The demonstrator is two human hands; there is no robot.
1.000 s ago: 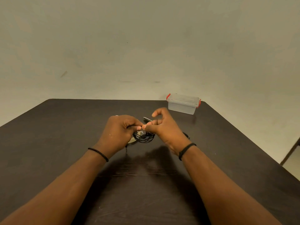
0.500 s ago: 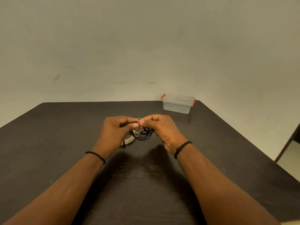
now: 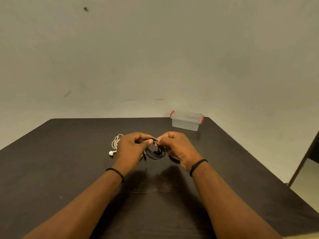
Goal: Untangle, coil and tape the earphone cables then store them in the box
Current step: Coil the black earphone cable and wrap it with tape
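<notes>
A coiled black earphone cable (image 3: 156,152) hangs between my two hands just above the dark table (image 3: 69,169). My left hand (image 3: 132,147) pinches the top of the coil from the left. My right hand (image 3: 177,147) pinches it from the right, fingertips almost touching the left thumb. A white earphone cable (image 3: 116,144) lies bundled on the table just left of my left hand, one earbud showing. The clear plastic box (image 3: 187,120) with red latches stands shut at the far right of the table.
The table's far edge meets a plain wall. Its right edge runs diagonally past the box, with a dark furniture leg (image 3: 303,163) beyond it. Something small and pale (image 3: 144,155) peeks out under my left hand beside the coil.
Both hands have drawn together on the coil and lifted it slightly. The view has shifted, and the white cable has come into sight left of my left hand.
</notes>
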